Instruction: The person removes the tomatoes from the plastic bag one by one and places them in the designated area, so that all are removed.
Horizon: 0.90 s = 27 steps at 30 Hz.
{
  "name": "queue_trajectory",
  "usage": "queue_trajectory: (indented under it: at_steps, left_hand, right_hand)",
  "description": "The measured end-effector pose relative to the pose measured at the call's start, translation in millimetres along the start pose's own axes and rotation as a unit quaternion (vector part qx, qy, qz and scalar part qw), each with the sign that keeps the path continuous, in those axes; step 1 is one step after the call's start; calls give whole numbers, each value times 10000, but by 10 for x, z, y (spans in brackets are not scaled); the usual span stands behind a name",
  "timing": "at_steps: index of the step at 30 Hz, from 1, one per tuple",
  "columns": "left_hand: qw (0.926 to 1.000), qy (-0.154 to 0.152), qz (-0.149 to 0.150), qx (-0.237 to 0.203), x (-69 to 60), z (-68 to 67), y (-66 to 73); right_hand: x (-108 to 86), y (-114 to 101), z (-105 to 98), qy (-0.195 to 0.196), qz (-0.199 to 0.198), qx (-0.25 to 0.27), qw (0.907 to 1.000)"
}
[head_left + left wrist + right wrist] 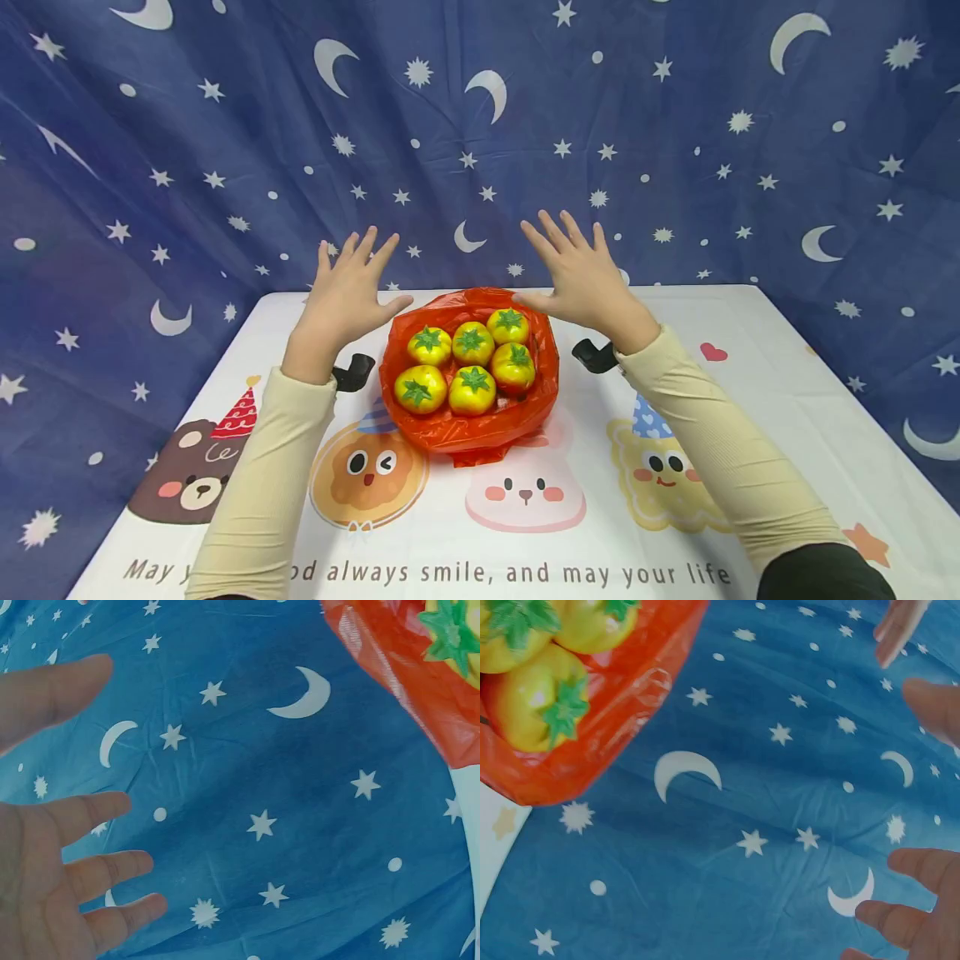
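Note:
On the white table, a red plastic bag (431, 433) stands wide open, its rim spread round several yellow-orange fruits (471, 402) with green star-shaped leaf tops. My left hand (345, 292) is raised over the bag's left side, fingers straight and spread, holding nothing. On the other side, my right hand (587, 279) is held up likewise, its thumb in front of the bag's far right rim in the head view; whether they touch I cannot tell. The left wrist view shows the left palm (34, 877) apart from the bag (397, 682). The right wrist view has the right fingers (926, 892) away from the fruits (536, 697).
The white tablecloth (660, 575) carries printed cartoon figures and lettering. Behind and at both sides hangs a dark blue cloth (540, 83) with white moons and stars. A black wrist device (354, 372) sits beside the left wrist, and another black device (595, 356) beside the right.

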<state>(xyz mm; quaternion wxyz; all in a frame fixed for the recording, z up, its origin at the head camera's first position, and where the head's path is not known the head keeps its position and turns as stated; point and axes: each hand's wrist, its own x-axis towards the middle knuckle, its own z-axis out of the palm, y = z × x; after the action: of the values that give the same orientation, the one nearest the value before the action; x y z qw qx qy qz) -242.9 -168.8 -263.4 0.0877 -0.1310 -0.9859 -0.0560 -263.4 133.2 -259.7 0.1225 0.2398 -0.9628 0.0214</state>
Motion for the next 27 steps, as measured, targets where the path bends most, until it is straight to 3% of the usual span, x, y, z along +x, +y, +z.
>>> queue_trajectory:
  at_steps: [20,27]
  left_hand:
    - [9998,-108,25,169,14,345,-161]
    - [9999,-57,-26,145,-43,460,-202]
  right_hand:
    - [2,-58,467,320,-1016,82,9943]
    - [58,-125,635,493,-1076,407,9921]
